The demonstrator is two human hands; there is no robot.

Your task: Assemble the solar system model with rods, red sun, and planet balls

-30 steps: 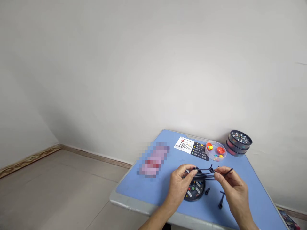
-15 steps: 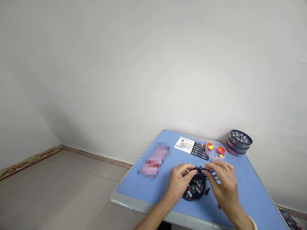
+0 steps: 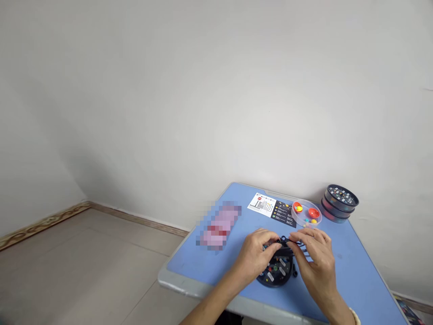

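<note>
Over the front half of the table, my left hand (image 3: 257,253) pinches one end of a bundle of thin black plastic arms (image 3: 284,239) with ring-shaped ends. The right hand (image 3: 316,255) grips the same arms between thumb and fingers, and their far ends stick out beneath it. Below the hands lies a round black disc (image 3: 275,274) printed with coloured dots and pale labels; its far part is hidden. A small black peg-like part (image 3: 295,271) lies against the disc's right side.
Behind the hands are a printed instruction sheet (image 3: 261,205) and a clear round tray (image 3: 306,221) with red half-shells and small coloured balls. Several round black-rimmed cases (image 3: 340,203) are stacked near the wall. A blurred pink item (image 3: 219,228) lies left on the blue table (image 3: 196,266).
Both hands keep hold of the black arms, which have turned slightly between the fingers. The whole view has shifted a little, so the table things appear slightly further right.
</note>
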